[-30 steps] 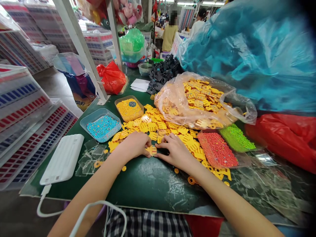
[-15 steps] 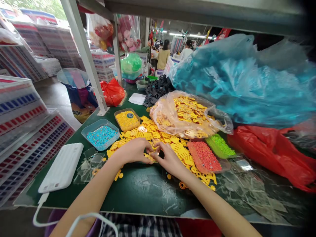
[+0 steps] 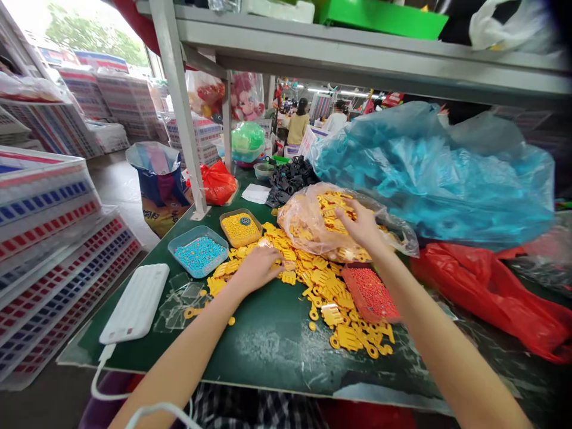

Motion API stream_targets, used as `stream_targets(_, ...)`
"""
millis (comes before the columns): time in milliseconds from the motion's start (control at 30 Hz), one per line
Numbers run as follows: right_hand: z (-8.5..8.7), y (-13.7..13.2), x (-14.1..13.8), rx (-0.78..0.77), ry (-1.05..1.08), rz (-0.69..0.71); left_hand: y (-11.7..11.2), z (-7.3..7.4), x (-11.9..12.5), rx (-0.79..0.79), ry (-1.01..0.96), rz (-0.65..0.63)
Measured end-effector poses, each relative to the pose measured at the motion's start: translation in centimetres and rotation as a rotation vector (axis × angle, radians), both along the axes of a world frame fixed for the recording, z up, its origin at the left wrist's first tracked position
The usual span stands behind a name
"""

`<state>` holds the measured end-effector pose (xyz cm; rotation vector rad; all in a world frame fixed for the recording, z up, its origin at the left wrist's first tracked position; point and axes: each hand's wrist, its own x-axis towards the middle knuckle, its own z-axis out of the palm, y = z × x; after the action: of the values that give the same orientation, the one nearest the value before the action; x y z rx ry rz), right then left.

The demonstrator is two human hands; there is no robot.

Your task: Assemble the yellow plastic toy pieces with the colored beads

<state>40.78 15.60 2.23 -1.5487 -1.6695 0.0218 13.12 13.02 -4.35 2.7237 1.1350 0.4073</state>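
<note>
My left hand [image 3: 260, 269] rests palm down on the near-left part of a loose pile of flat yellow plastic pieces [image 3: 319, 275]. Its fingers point right, thumb and fingertips slightly apart; the palm side is hidden. Over the mouth of a clear plastic bag [image 3: 300, 217], my right hand [image 3: 360, 225] reaches in with fingers spread, touching or just above the yellow pieces [image 3: 328, 205] inside. Some pieces in the pile are comb-shaped, others are small rings and discs. Nothing shows held in the right hand.
Trays of blue beads [image 3: 199, 251], yellow beads [image 3: 241, 229] and red beads [image 3: 372, 292] flank the pile. A white power bank [image 3: 134, 304] with a cable lies left. Behind are black parts [image 3: 292, 179] and a big blue bag [image 3: 438, 173]. A shelf [image 3: 339, 56] hangs overhead.
My hands have parted from their meeting point over the pile. The right moved forward and right to the bag; the left shifted slightly. Yellow pieces have spread nearer the front right. The view tilted up.
</note>
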Motion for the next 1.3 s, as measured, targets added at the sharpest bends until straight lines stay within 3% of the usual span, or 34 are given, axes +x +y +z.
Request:
stream_targets(233,-5.4,-7.5,-5.3,-0.041,-0.219,0.243,-0.2,-1.8,2.0,0.037,0.053,-0.053)
stream_targets(367,-8.1,-8.7,-6.9,-0.112,-0.395,0.329,-0.1,-1.4,1.8,0.048,0.024,-0.011)
stream_targets(467,-9.6,-8.3,-7.8,-0.149,-0.531,0.363,0.5,-0.2,0.3,0.067,-0.031,0.123)
stream_targets(600,-10.9,-7.8,-8.3,-0.143,-0.642,0.353,1.3,2.2,-3.4,0.126,-0.121,0.423)
stream_targets(733,-11.8,-7.2,-8.5,-0.125,-0.675,0.3,1.1,3.8,-6.1,0.084,-0.126,0.609)
stream_targets(867,-11.8,-6.7,-8.4,-0.098,-0.652,0.274,0.6,4.1,-6.4,-0.011,-0.044,0.634)
stream_targets(1033,-10.6,-7.1,-7.4,-0.06,-0.547,0.261,0.6,3.8,-6.0,-0.046,0.096,0.641)
stream_targets(1100,-10.4,-7.6,-7.3,-0.059,-0.469,0.314,0.7,3.5,-5.6,-0.029,0.165,0.642)
stream_targets(1233,-10.6,-8.9,-8.0,-0.139,-0.212,0.573,0.6,2.5,-3.8,0.012,0.302,0.658)
stream_targets(1300,-10.7,-9.4,-8.4,-0.177,-0.206,0.623,0.7,1.9,-2.8,0.031,0.353,0.686)
